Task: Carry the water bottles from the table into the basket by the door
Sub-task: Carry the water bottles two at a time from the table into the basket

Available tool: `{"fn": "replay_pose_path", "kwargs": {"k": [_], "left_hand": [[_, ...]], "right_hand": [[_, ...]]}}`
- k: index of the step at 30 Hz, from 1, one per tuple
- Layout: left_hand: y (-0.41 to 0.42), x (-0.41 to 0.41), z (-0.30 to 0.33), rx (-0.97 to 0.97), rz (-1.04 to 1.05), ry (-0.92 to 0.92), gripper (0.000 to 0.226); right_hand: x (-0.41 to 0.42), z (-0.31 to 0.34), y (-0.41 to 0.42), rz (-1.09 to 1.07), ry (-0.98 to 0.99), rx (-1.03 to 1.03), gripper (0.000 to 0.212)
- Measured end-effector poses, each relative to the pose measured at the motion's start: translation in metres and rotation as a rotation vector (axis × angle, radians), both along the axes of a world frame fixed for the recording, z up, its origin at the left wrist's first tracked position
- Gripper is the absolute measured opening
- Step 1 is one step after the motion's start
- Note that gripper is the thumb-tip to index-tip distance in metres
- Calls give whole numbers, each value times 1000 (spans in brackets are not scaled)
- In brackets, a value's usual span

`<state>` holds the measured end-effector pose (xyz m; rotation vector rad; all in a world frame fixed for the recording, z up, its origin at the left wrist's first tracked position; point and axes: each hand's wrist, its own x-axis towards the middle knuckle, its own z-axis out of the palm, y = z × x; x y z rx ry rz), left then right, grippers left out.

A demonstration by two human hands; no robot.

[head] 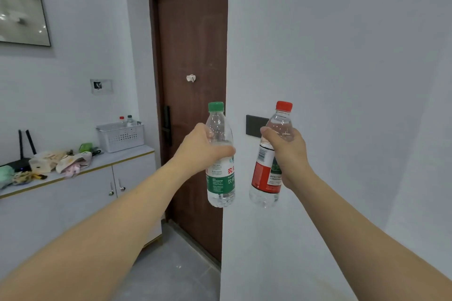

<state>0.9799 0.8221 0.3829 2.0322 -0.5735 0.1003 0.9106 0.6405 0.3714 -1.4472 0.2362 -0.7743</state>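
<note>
My left hand grips a green-capped water bottle with a green label, held upright in front of me. My right hand grips a red-capped water bottle with a red label, tilted slightly. Both arms are stretched forward at chest height. A white perforated basket stands on the cabinet top, left of the brown door. Two bottles stand inside the basket; only their tops show, one red-capped and one dark-capped.
A white cabinet with a grey top runs along the left wall, carrying a router, bags and small clutter. A white wall corner juts out just right of the door. Grey floor lies between me and the door.
</note>
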Motion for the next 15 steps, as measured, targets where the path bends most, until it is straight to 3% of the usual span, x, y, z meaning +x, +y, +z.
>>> {"fn": "replay_pose_path", "kwargs": {"k": [8,15], "left_hand": [[37,133,15,20,102,-6,55],[90,243,29,-27,186,-7,54]], "right_hand": [[163,5,34,73,4,-1,47],[291,13,80,225,-8,-26,33]]}}
